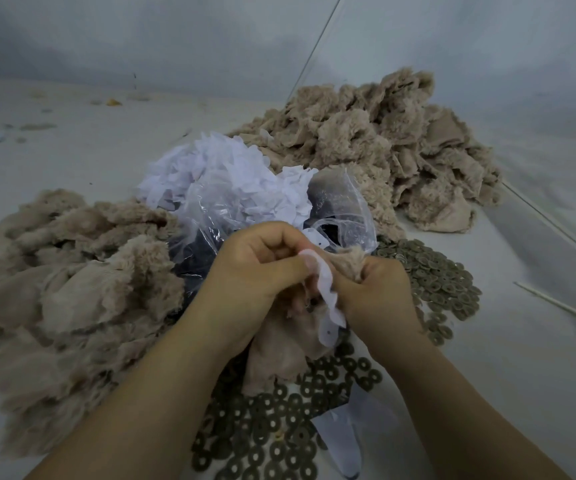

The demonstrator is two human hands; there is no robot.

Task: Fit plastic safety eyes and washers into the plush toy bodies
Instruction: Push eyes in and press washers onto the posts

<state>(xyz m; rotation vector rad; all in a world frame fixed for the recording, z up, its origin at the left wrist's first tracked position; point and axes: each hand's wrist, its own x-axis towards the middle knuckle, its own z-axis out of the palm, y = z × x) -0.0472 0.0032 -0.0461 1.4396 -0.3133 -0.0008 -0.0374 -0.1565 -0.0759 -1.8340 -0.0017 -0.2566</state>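
Gripping one plush body (281, 341) over the near washers (279, 441), the left hand (255, 271) and right hand (376, 289) pinch it and a white strip (328, 296), probably exposing an eye hole.

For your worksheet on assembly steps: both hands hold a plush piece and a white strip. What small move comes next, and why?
Probably pick a washer with the right hand: the left hand already holds the plush body and white strip, and washers lie beside it.

Both forearms extend forward, converging at centre. Left hand (262, 268) fingers curled, pinching. Right hand (376, 289) fingers curled, gripping. Hands nearly touching.
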